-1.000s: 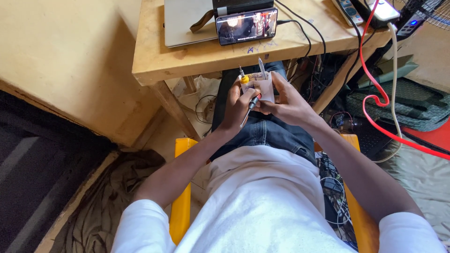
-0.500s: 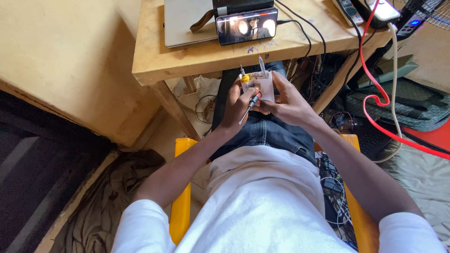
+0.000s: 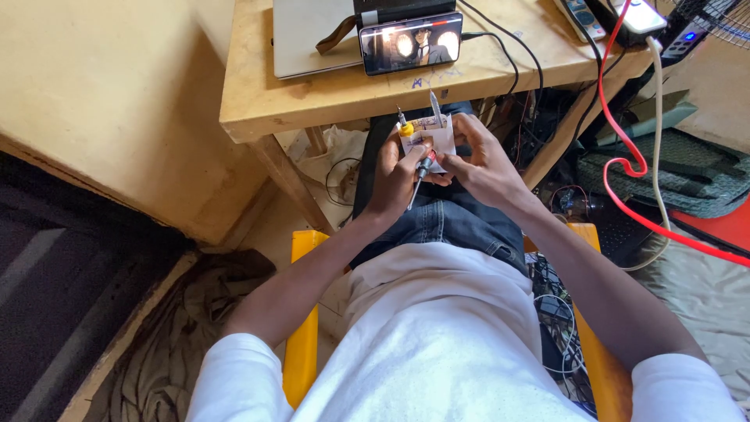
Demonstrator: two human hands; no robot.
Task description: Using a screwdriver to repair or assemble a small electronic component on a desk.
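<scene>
Seated just below the desk's (image 3: pixel 312 101) front edge, the person grips a small white gadget (image 3: pixel 428 134) over the lap, right hand (image 3: pixel 484 160) clamped on it, left hand (image 3: pixel 397 173) pinching a thin screwdriver (image 3: pixel 420 173), apparently mid-adjustment, needing a steady tip.

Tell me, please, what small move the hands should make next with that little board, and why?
Probably steady the small white board before the thin tool goes on: both the left hand and right hand hold it in the air above the lap, below the wooden table edge, resting on nothing.
</scene>
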